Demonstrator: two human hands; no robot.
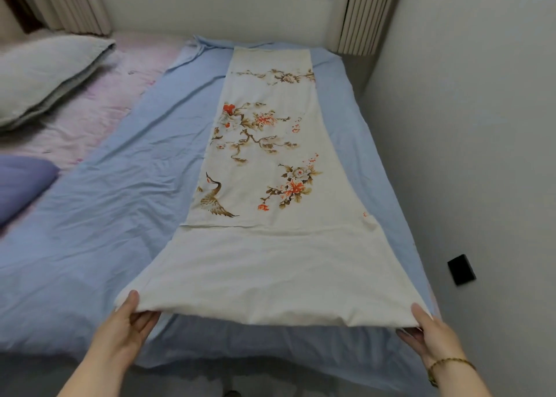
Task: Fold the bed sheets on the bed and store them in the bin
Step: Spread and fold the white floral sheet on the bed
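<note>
Head view shows the left hand (128, 321) and right hand (427, 329) each pinching a near corner of the floral sheet (264, 156), lifted above the blue sheet (105, 216) on the bed.

No lettering, label, brand, number or sign can be read anywhere in the view. The cream sheet (264, 162), running from the centre toward 12 o'clock, bears only a printed picture of flowers, branches and a bird, with no words. The small black object (461, 269) at 4 o'clock shows a plain face with no readable marking.
</note>
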